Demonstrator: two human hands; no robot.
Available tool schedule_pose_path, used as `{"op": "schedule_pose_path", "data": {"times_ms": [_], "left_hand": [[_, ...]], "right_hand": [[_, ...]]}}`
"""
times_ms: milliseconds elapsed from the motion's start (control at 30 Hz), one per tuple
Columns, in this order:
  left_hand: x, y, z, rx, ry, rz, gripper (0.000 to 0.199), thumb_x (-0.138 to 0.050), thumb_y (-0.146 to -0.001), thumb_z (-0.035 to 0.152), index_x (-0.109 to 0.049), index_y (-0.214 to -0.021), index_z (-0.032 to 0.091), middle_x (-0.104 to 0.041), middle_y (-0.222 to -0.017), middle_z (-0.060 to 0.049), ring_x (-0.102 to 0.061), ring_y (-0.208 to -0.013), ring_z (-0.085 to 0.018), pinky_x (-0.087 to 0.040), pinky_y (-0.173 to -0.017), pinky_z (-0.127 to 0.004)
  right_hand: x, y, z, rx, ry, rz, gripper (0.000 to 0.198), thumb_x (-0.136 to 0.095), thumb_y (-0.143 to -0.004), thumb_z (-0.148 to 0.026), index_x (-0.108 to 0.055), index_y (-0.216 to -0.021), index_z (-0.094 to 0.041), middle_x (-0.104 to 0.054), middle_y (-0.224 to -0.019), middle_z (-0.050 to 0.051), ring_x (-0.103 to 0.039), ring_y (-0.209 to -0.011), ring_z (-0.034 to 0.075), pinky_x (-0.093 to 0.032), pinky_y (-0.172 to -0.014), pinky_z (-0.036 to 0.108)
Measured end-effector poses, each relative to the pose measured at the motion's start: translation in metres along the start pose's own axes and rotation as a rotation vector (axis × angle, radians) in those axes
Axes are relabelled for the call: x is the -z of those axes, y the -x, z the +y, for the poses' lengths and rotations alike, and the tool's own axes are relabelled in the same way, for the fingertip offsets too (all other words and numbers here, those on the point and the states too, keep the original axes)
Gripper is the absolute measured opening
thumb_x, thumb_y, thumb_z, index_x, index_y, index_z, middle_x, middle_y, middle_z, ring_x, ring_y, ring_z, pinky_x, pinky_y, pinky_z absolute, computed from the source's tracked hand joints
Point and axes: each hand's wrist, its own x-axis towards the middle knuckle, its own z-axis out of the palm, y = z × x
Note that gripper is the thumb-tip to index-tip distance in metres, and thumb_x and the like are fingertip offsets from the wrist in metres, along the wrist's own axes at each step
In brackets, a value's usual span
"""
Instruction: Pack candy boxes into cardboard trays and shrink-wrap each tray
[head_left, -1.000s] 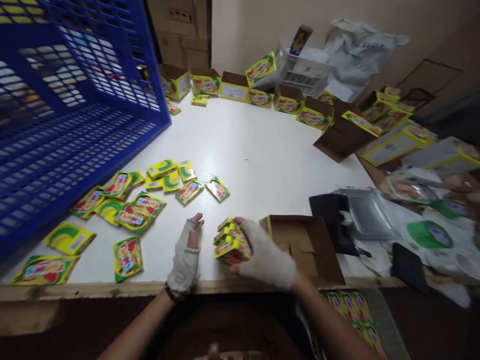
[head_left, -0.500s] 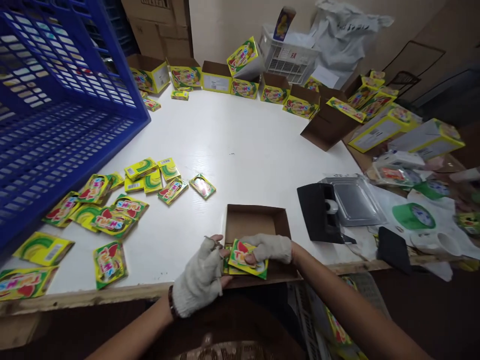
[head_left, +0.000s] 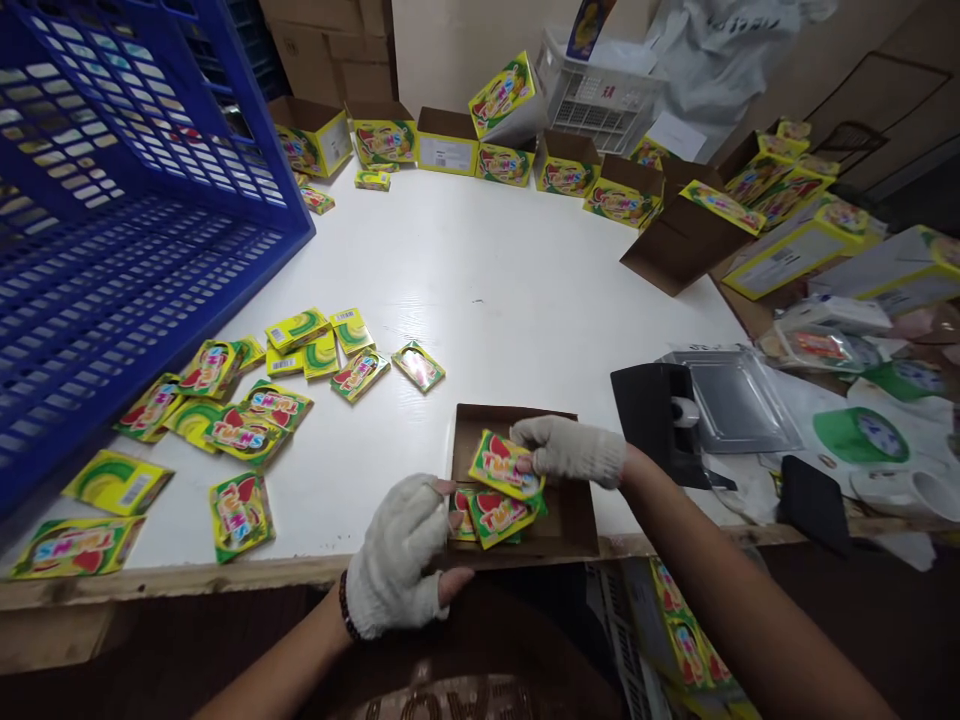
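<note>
My right hand (head_left: pixel 566 450), in a pale fingerless glove, pinches a small yellow-green candy pack (head_left: pixel 504 465) with a watermelon picture. It hangs over an open brown cardboard box (head_left: pixel 570 515) at the table's front edge. Inside the box, below that pack, lie more of the same packs (head_left: pixel 501 518). Gloved likewise, my left hand (head_left: pixel 401 555) is at the box's left side, fingertips by the packs inside and thumb apart; nothing is gripped in it. Several similar packs (head_left: pixel 244 435) lie loose and overlapping on the table to the left.
A large blue plastic crate (head_left: pixel 247 245) stands on the left. Open yellow candy boxes (head_left: pixel 566 175) line the back of the white table (head_left: pixel 480 260). To the right are a black tape dispenser (head_left: pixel 651 420), a clear plastic tray (head_left: pixel 739 400) and green tape rolls (head_left: pixel 862 435).
My right hand has risen and moved slightly right with a pack, uncovering packs in the box. My left hand's thumb has spread away from its fingers. The view has shifted a little.
</note>
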Motion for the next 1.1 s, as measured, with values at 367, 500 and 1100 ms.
{"op": "schedule_pose_path", "data": {"times_ms": [367, 500, 1100], "left_hand": [[-0.005, -0.011, 0.025, 0.028, -0.175, -0.217, 0.012, -0.058, -0.086, 0.03, -0.06, -0.085, 0.018, -0.064, -0.083, -0.003, -0.055, -0.081, -0.021, -0.036, -0.069, -0.039], [-0.011, -0.024, 0.029, 0.032, -0.183, -0.388, 0.031, -0.061, -0.084, 0.044, -0.061, -0.1, 0.017, -0.066, -0.099, -0.006, -0.056, -0.094, -0.024, -0.039, -0.086, -0.043], [-0.016, -0.027, 0.023, -0.066, -0.233, -0.71, 0.016, -0.057, -0.084, 0.028, -0.064, -0.095, 0.019, -0.068, -0.109, -0.006, -0.059, -0.1, -0.024, -0.029, -0.106, -0.051]], "right_hand": [[-0.006, -0.002, 0.025, 0.001, -0.189, 0.316, 0.036, -0.062, -0.076, -0.053, -0.053, -0.081, -0.018, -0.059, -0.077, 0.001, -0.05, -0.068, 0.014, -0.04, -0.063, 0.026], [-0.01, 0.0, 0.026, -0.077, 0.057, 0.6, 0.024, -0.053, -0.085, -0.04, -0.058, -0.093, -0.017, -0.064, -0.087, 0.004, -0.055, -0.078, 0.017, -0.042, -0.068, 0.027], [-0.047, -0.051, -0.005, 0.036, 0.867, 0.35, 0.028, -0.042, -0.095, -0.013, -0.06, -0.116, -0.02, -0.067, -0.105, 0.008, -0.059, -0.093, 0.02, -0.04, -0.076, 0.029]]}}
